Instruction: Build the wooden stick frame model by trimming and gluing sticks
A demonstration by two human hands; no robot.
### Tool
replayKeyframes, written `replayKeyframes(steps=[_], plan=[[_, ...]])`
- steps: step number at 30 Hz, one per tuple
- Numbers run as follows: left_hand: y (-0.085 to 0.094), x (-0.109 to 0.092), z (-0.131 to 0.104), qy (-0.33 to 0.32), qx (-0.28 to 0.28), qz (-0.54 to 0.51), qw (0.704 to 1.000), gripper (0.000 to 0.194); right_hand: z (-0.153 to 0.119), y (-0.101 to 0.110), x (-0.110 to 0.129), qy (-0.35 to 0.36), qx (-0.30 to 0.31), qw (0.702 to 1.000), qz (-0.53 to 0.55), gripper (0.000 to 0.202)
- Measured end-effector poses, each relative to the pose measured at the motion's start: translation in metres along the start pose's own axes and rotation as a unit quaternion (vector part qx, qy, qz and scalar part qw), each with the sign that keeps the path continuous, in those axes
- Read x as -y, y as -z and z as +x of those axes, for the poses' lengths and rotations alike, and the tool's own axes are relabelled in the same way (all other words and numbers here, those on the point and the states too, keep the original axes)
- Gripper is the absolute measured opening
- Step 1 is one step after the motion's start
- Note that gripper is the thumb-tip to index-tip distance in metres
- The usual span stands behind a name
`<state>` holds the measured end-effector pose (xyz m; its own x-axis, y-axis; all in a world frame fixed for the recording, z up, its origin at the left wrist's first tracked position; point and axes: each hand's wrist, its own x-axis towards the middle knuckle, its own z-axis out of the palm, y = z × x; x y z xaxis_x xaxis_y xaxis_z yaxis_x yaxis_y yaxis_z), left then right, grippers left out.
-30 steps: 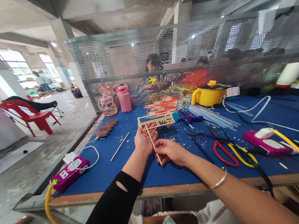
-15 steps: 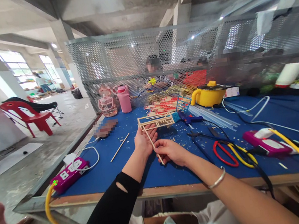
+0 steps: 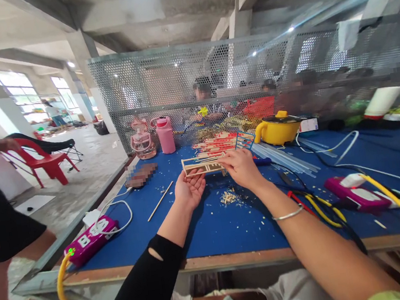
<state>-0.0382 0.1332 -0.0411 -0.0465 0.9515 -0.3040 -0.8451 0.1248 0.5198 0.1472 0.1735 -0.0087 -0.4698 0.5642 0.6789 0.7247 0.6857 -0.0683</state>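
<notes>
A small frame of thin wooden sticks (image 3: 203, 171) is held level above the blue table. My left hand (image 3: 190, 190) is palm up beneath its left end, with the thumb at the corner and the fingers partly curled. My right hand (image 3: 241, 169) reaches over the right end, thumb and fingers closed on it and hiding that part. Below the frame lies a small heap of wood chips (image 3: 229, 197). A single loose stick (image 3: 160, 201) lies left of my left hand. Behind the frame is a pile of red-and-tan sticks (image 3: 217, 143).
Clear plastic rods (image 3: 285, 158), a yellow pot (image 3: 279, 129) and red and yellow tool handles (image 3: 324, 210) lie to the right. Purple power strips (image 3: 91, 237) sit at both sides. Pink bottles (image 3: 165, 136) stand by the perforated screen (image 3: 162, 86). A person passes at left.
My right hand has moved up and away from me, from a slanting stick to the frame's right end. That stick no longer shows separately. The wood chips are uncovered; a person has stepped in at left.
</notes>
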Motion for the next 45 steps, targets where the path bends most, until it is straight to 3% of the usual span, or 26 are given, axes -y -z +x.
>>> replayKeyframes(steps=[7,22,45], plan=[[-0.001,-0.001,-0.005,0.004,-0.039,0.009,0.999,0.030,-0.011,-0.024,0.002,-0.011,-0.024,1.000,-0.008,0.022],[-0.004,0.003,-0.007,-0.017,-0.052,0.029,0.998,0.034,-0.012,-0.026,-0.002,-0.025,-0.045,0.999,-0.012,0.020],[-0.002,0.002,-0.009,-0.009,-0.047,0.027,0.998,0.027,-0.010,-0.032,-0.003,-0.038,-0.051,0.998,0.021,0.018]])
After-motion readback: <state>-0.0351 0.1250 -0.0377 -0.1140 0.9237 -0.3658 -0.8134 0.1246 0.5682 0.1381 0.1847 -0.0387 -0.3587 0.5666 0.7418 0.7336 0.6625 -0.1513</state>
